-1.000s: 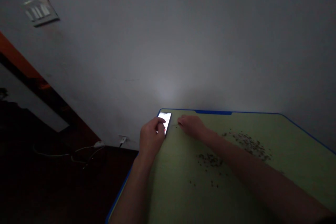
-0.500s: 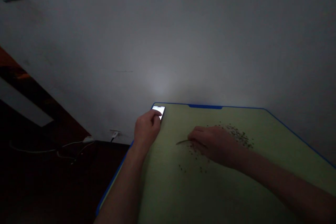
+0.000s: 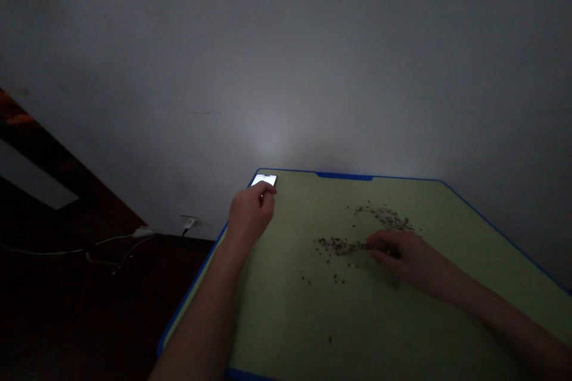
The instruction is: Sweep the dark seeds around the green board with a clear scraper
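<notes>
The right hand has moved rightward, its fingers pinching a thin tool that points left toward dark bits.

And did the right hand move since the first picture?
Yes. Judged against the table's blue far edge, the right hand has moved rightward and back toward the person, from beside the phone to the scattered dark bits.

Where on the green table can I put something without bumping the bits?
Try between the left forearm and near bits, or along the back edge between the phone and far bits. It's crowded at both scatters, with the right hand at the near one, and at the phone, partly covered by the left hand.
</notes>
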Demonstrator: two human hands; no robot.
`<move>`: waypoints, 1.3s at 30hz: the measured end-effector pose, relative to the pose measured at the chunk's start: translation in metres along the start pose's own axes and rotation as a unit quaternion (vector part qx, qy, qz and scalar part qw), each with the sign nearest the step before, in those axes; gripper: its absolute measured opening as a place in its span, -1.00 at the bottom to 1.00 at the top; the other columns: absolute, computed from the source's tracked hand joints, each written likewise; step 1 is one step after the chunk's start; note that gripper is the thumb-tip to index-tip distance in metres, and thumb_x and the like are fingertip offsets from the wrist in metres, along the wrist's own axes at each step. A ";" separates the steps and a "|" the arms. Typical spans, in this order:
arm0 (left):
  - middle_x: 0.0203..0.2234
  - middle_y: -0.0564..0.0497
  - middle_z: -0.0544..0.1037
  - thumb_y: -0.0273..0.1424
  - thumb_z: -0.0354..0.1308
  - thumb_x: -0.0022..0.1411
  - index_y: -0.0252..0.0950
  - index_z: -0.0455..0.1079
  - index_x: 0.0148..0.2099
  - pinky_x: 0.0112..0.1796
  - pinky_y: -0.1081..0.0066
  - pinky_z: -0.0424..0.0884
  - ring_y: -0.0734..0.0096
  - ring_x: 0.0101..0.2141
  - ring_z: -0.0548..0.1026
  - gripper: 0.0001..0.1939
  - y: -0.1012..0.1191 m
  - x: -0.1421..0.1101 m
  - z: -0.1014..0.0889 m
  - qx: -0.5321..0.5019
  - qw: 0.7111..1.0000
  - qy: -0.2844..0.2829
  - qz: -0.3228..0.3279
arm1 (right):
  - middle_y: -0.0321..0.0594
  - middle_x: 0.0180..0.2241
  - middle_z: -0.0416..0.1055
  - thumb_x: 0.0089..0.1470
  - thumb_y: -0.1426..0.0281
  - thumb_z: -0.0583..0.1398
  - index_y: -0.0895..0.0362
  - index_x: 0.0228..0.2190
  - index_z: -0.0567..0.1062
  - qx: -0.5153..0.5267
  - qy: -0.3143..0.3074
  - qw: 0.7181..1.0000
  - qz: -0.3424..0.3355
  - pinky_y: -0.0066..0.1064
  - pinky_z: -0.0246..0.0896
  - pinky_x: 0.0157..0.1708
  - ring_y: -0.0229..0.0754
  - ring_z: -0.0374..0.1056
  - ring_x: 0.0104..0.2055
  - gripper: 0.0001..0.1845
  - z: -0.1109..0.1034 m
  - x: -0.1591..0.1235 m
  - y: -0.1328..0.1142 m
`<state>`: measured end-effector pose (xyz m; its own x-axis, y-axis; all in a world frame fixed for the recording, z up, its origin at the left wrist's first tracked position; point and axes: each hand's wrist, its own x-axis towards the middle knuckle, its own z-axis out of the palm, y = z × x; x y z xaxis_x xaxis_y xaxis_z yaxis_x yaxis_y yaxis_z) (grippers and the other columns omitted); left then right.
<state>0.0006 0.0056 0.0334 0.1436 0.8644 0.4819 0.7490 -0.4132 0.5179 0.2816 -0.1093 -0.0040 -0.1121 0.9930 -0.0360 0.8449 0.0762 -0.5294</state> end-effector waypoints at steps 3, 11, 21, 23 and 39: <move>-0.58 0.05 0.50 -0.43 -0.07 0.08 -0.28 0.45 -0.29 -0.51 0.51 0.21 0.47 -0.56 0.40 -0.73 0.001 0.000 0.001 0.005 1.000 -0.009 -0.003 | -0.26 -0.50 0.44 0.02 0.35 0.05 0.09 -0.35 0.48 0.000 -0.005 1.000 0.002 -0.40 0.14 -0.47 -0.20 0.32 -0.46 -0.78 0.004 0.000 -0.003; -0.54 0.03 0.52 -0.44 -0.06 0.08 -0.29 0.46 -0.29 -0.51 0.50 0.21 0.46 -0.54 0.40 -0.74 0.003 0.000 0.000 0.004 1.000 -0.016 -0.001 | -0.30 -0.53 0.40 0.02 0.35 0.07 0.06 -0.39 0.46 0.021 -0.052 0.998 -0.012 -0.45 0.08 -0.53 -0.23 0.28 -0.50 -0.82 0.011 -0.006 -0.024; -0.49 0.00 0.53 -0.45 -0.06 0.09 -0.30 0.47 -0.28 -0.50 0.49 0.19 0.47 -0.54 0.37 -0.73 0.003 -0.001 0.001 0.004 1.000 -0.018 0.019 | -0.26 -0.49 0.44 0.05 0.27 0.05 0.00 -0.37 0.45 0.054 -0.028 0.998 0.009 -0.39 0.18 -0.50 -0.18 0.33 -0.47 -0.80 0.005 -0.035 -0.026; -0.49 0.00 0.53 -0.46 -0.06 0.09 -0.30 0.47 -0.28 -0.50 0.48 0.19 0.47 -0.54 0.36 -0.73 0.004 -0.001 0.001 0.006 1.000 -0.017 0.025 | -0.25 -0.48 0.46 0.04 0.26 0.05 -0.01 -0.40 0.45 0.063 -0.045 0.997 0.018 -0.37 0.20 -0.50 -0.16 0.35 -0.46 -0.81 0.009 -0.044 -0.022; -0.55 0.02 0.51 -0.44 -0.07 0.09 -0.28 0.47 -0.30 -0.54 0.50 0.19 0.46 -0.56 0.37 -0.73 0.002 -0.001 0.003 0.006 0.999 -0.024 0.044 | -0.29 -0.57 0.37 0.05 0.39 0.05 0.11 -0.40 0.44 0.058 -0.034 0.998 0.021 -0.45 0.08 -0.55 -0.26 0.26 -0.54 -0.83 0.029 -0.033 -0.040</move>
<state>0.0033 0.0048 0.0319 0.2407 0.8377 0.4902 0.7399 -0.4853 0.4659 0.2362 -0.1479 -0.0061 -0.1158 0.9866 -0.1148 0.7842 0.0199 -0.6202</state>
